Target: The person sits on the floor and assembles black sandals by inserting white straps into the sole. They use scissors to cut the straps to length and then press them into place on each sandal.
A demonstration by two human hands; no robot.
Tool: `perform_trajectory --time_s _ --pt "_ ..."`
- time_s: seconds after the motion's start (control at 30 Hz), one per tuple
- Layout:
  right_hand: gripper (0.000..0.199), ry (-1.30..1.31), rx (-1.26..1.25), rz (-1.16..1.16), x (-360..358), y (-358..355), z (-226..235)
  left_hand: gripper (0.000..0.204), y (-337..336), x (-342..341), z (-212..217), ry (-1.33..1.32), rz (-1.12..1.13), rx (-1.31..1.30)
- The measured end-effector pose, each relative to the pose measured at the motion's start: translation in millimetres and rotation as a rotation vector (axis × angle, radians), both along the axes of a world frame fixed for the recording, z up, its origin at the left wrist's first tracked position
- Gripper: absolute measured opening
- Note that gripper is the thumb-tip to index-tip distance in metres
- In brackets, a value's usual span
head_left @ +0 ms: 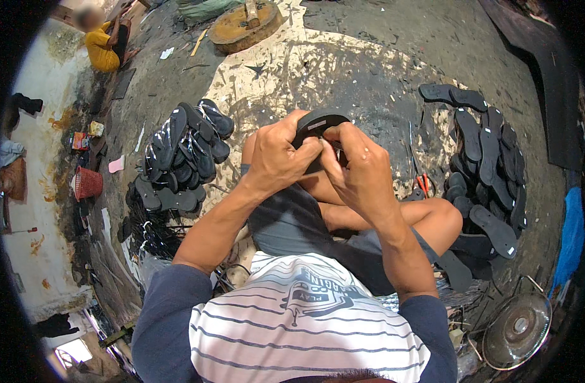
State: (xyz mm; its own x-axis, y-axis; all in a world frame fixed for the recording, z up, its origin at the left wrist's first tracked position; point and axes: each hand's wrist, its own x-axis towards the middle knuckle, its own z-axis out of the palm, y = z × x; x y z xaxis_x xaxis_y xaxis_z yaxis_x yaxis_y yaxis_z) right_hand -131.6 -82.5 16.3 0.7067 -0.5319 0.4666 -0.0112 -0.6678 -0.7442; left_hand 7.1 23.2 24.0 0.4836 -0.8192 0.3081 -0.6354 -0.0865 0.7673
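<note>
Above my crossed legs, both hands hold a black sandal sole (pixel 329 117) with a small pale label on its face. My left hand (pixel 276 153) grips its left side, fingers curled round it and thumb pressed inward. On the right side, my right hand (pixel 363 163) is closed too, its thumb meeting the left thumb at the lower edge. What the thumbs pinch between them is hidden. To the left lies a heap of black sandals with straps (pixel 177 137). A pile of loose black soles (pixel 487 147) spreads out on the right.
Red-handled pliers (pixel 423 182) lie near my right knee. Black straps (pixel 153 230) bundle at the left. A round wooden block (pixel 235 39) stands ahead. A metal fan (pixel 516 329) is at lower right, a red basket (pixel 88 184) by the wall. A person in yellow (pixel 102 50) sits far left.
</note>
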Motion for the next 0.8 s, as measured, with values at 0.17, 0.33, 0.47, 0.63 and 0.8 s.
perform_trajectory --time_s 0.17,0.33,0.47,0.63,0.8 --pt "0.016 -0.01 0.023 -0.07 3 -5 -13 0.041 -2 -15 5 -0.083 -0.041 0.085" --pt "0.015 0.009 0.134 -0.072 14 -13 -39 0.052 -4 -12 -7 -0.099 -0.009 0.18" --pt "0.013 0.014 0.406 -0.09 15 -21 -36 0.05 -13 -4 -9 0.045 0.075 0.201" --pt "0.017 0.082 0.292 -0.111 14 -18 -36 0.053 -18 -7 -21 0.014 -0.005 0.09" --pt "0.017 0.078 0.065 -0.126 18 -25 -46 0.059 -18 -11 -18 0.013 -0.087 0.124"
